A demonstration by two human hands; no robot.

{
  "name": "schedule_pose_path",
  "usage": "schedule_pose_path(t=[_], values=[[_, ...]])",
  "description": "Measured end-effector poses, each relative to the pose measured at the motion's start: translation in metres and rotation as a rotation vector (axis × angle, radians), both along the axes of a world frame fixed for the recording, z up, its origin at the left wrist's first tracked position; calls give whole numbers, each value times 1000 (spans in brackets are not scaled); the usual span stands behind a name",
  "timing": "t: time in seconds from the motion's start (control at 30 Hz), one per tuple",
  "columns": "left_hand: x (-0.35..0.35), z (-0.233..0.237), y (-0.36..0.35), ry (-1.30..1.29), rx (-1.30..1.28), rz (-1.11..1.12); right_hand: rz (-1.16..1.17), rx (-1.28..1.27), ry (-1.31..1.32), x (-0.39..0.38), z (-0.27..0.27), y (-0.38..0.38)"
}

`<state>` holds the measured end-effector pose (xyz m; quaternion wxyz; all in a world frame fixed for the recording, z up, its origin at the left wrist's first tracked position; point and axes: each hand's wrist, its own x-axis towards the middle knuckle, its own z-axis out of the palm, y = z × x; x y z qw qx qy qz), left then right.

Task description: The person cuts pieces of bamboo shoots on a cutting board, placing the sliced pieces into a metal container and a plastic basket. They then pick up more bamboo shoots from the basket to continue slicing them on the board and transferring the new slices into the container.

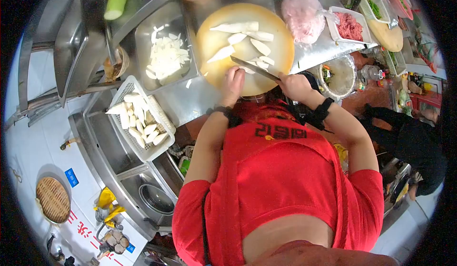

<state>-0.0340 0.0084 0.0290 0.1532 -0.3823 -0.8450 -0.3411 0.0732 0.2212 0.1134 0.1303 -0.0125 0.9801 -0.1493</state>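
A round yellowish cutting board point(216, 37) carries several long pale white vegetable pieces point(240, 26). My right hand point(296, 86) is closed around the handle of a knife point(254, 68), whose blade points left across the board's lower part. At the board's lower edge my left hand point(233, 81) rests with its fingers together, left of the blade; whether anything is under them is hidden. White slices point(167, 52) fill part of a metal tray left of the board. Below that tray, a white plastic basket point(164, 123) holds more whole pale pieces.
Right of the board are a pink plastic bag point(303, 16) and a white tray of minced meat point(350, 27). A metal sink point(112, 137) stands at the left. Another person in dark clothes point(412, 144) is at the far right. A green vegetable point(116, 1) lies top left.
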Motion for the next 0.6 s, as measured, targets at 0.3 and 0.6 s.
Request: schedule_pose_path(t=[0.3,0.6], values=[[0,-1,-2,-47,-17,-7,-24,-6,3,-8,2,-4],[-2,2,-2,-57,-12,-17,-14,15,5,-10,-10,-9]])
